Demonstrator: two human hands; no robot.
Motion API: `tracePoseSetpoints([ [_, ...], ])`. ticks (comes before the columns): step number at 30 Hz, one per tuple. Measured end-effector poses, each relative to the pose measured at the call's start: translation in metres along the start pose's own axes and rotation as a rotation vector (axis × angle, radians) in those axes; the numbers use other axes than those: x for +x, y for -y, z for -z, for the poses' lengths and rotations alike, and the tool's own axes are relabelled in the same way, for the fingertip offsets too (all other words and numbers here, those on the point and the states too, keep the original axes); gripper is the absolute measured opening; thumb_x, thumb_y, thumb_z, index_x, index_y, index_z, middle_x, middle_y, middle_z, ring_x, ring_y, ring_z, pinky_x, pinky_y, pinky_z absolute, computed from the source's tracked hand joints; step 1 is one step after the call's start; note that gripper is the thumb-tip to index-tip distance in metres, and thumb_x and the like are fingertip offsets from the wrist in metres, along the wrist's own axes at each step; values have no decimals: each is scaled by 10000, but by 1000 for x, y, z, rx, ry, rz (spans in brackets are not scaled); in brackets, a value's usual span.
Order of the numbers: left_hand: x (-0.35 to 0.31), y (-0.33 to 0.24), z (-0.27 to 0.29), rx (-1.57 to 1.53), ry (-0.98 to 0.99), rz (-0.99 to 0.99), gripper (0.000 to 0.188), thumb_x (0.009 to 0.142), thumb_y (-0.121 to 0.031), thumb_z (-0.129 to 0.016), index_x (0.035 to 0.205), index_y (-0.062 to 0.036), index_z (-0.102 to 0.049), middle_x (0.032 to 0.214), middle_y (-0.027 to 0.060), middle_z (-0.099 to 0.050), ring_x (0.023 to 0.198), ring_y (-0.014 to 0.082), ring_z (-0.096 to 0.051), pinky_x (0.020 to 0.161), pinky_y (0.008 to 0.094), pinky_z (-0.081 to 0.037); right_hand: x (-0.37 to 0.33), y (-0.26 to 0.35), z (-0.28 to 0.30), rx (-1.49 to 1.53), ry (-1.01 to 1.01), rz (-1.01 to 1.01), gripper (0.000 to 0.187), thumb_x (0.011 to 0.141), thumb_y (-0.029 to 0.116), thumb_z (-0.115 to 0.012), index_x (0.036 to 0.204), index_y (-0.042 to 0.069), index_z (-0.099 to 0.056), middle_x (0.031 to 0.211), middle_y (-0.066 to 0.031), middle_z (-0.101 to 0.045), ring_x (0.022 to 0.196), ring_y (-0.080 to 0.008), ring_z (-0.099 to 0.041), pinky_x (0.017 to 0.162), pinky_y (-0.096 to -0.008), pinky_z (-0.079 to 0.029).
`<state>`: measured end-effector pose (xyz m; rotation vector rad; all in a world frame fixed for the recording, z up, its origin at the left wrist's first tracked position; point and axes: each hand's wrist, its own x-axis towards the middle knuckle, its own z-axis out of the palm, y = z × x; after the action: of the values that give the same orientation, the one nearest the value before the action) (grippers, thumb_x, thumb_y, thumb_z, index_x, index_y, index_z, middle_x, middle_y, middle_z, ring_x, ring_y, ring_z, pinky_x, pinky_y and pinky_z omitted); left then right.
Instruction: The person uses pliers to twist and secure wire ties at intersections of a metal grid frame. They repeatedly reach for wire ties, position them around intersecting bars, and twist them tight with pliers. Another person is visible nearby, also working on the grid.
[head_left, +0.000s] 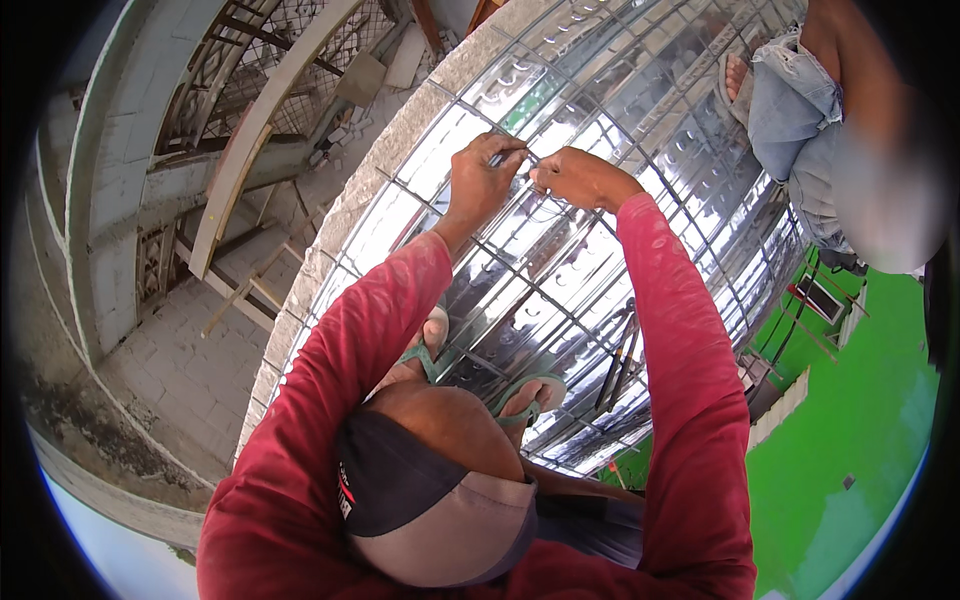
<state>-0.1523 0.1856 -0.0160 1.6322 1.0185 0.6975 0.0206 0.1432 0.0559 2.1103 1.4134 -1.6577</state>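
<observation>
Over the ribbed, shiny metal sheeting (pixel 530 250) lies a grid of thin steel bars (pixel 540 290). My left hand (pixel 483 178) is closed in a pinch at one bar, its fingertips hiding most of what they grip. Close on its right, my right hand (pixel 582 180) is closed too, thumb and forefinger pressed together. From the right fingers a thin dark wire (pixel 545 212) appears to curve down over the grid. The two hands nearly meet at the fingertips. A pair of long-handled pliers (pixel 620 358) rests on the grid beside my right forearm.
My sandalled feet (pixel 530 397) stand on the grid. At the far right another person in torn jeans (pixel 800 110) is close to the mesh. A rough concrete edge (pixel 325 225) runs along the left, with a drop to a paved floor (pixel 185 350). Wooden boards (pixel 235 195) stand below.
</observation>
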Motion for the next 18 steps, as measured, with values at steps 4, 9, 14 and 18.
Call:
tracePoseSetpoints([
  [4,-2,0,1,13,16,-32,129,848,-69,-749,971,-35,-769,956,126,-724,857,250,-709,773,338,-562,-24,9,-24,392,-69,44,371,1020,354,-514,1030,46,-721,913,-79,-691,857,-188,-615,836,-366,-475],
  [9,-1,-5,-1,39,24,-92,136,855,-85,-754,982,-37,-744,953,112,-697,829,274,-694,749,351,-556,-52,3,-74,352,-729,40,448,1049,402,-478,1124,18,-697,1003,-142,-624,879,-207,-612,815,-356,-501],
  [14,-4,-1,4,90,57,-77,194,874,-131,-747,1051,-56,-716,1032,134,-677,941,291,-676,837,381,-535,-141,-40,-130,374,-1069,-185,356,1015,280,-560,1284,49,-577,1168,-160,-542,1013,-294,-579,907,-419,-476],
  [18,-5,3,3,92,64,-92,265,869,-142,-750,1116,-66,-691,1072,146,-665,976,296,-669,867,389,-529,-203,-104,-220,98,-947,-416,435,919,273,-693,1214,-4,-534,1203,-221,-506,1195,-381,-461,1016,-499,-396],
])
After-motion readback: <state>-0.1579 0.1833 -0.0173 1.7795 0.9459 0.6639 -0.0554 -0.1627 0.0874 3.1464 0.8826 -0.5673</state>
